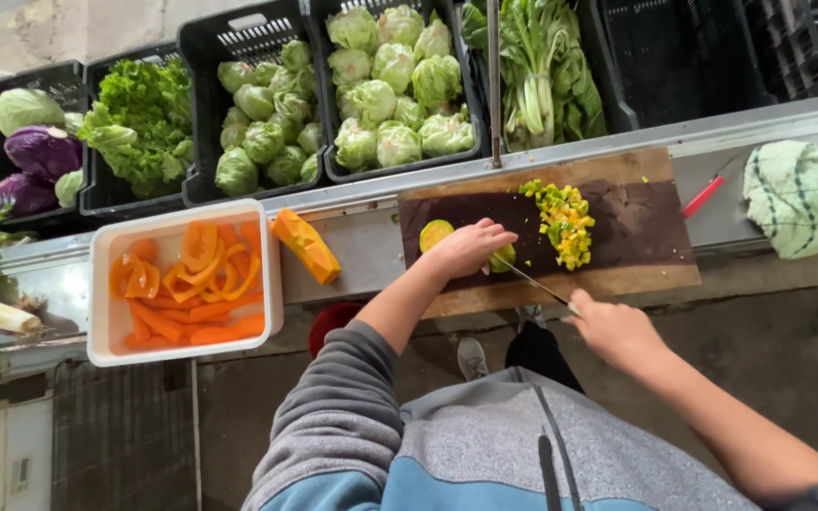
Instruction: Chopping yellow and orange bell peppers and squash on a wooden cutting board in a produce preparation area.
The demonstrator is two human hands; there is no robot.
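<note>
left hand [469, 248] on squash [435, 234] | right hand [613, 329] grips knife [534, 282]

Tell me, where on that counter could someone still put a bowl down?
Bare patches: the metal counter between the orange squash piece and the cutting board, and the board's right end beyond the diced pile. Crowded: the board's left, where the left hand holds a green vegetable and the right hand holds the knife.

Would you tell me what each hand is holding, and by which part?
The right hand grips a knife by its handle. The left hand presses down on top of a green vegetable on the cutting board.
</note>
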